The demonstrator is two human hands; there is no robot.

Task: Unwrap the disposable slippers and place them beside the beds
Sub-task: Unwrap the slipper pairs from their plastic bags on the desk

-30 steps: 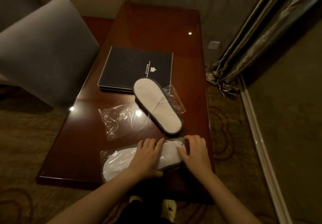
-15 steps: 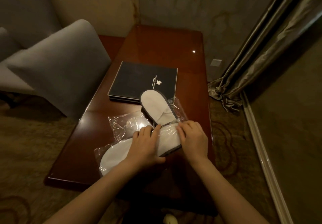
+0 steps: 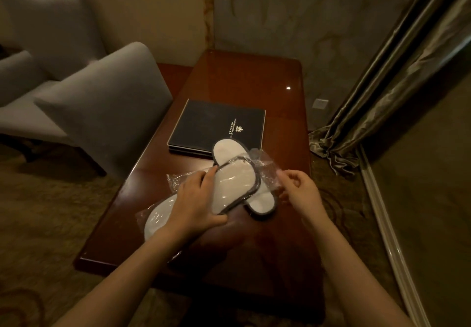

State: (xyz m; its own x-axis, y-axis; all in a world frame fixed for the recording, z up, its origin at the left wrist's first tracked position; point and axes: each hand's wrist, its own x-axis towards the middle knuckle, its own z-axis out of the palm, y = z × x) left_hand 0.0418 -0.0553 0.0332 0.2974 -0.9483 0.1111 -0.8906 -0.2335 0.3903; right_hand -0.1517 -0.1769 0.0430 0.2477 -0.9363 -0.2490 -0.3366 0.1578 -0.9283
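We see the left hand (image 3: 196, 199) gripping a plastic-wrapped white slipper (image 3: 229, 186) above the glossy reddish wooden table (image 3: 244, 77); the right hand (image 3: 300, 191) pinches the clear wrapper's end (image 3: 267, 171). The black folder's (image 3: 211, 125) gold lettering is illegible.

Dim, warm light throughout. The glossy desk (image 3: 244, 77) carries a small bright glare spot and soft sheen. Deep shadow pools in the corners, wide-angle bending curves the curtain (image 3: 397, 72), and details look soft and grainy.
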